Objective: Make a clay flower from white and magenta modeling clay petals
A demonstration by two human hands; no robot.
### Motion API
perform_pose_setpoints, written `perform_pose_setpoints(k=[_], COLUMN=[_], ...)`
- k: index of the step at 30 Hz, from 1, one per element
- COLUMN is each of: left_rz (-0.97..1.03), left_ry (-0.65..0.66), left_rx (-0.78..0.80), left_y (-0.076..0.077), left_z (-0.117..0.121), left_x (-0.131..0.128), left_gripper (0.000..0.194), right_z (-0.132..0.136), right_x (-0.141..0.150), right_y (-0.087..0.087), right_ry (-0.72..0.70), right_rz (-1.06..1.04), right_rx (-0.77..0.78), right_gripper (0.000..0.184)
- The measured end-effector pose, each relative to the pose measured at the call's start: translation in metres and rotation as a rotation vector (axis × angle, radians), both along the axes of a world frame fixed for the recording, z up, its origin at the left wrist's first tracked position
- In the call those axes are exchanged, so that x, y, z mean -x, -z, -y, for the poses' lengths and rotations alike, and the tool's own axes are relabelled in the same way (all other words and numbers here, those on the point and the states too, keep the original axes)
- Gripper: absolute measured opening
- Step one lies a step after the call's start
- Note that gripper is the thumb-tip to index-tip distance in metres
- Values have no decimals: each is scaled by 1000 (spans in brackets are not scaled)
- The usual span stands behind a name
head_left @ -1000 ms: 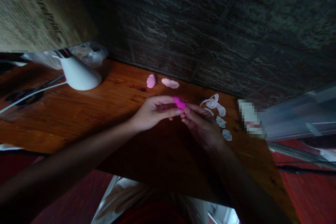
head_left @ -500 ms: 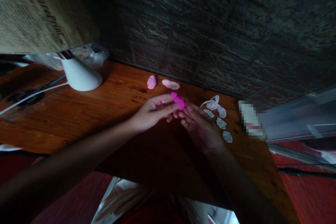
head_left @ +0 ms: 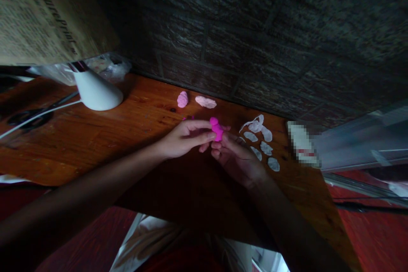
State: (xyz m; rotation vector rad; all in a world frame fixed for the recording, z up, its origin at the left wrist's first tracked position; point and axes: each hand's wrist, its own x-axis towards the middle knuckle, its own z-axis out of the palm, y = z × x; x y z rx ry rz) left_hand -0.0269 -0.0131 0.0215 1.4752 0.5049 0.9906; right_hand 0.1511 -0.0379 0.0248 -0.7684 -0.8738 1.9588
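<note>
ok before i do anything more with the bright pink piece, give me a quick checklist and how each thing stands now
1. Bright pink piece held: ok, pinched by the left hand.
2. Right hand gripping it too: cannot tell, contact at the lower end is unclear.
3. Knobbly lump and flat strip apart: ok, a gap shows between.
4. White scraps all separate: not ok, those farthest back bunch together.
5. Scraps untouched by the right hand: cannot tell, it hides part of some.
6. Scissors away from both hands: ok, left of the lamp base.
</note>
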Motion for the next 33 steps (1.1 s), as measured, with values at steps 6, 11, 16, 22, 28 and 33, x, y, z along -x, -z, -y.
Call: perform_pose_setpoints(k=[6,11,16,22,28,33], left_rz=[20,55,-3,-61,-39,-2], left_ry=[-16,-188,-204,-142,-202,-224], left_rx=[-13,27,14,13,46,89], left_y=[-4,-3,-7,-9,-5,-7], left_z=[1,6,8,9,9,9], left_x=[-3,-8,-6,-5,-8,-8], left_gripper=[32,23,25,34,29,26], right_z=[0,2,3,4,5,2], right_x=[4,8,9,4,3,-1], right_y=[2,3,6,10,6,3], right_ry=[136,290,235,169,226,221], right_rz=[24,59,81,242,392,441], right_rx=[-52,-46,-95,-330,-393,-398], right_gripper=[19,22,20,16,20,30])
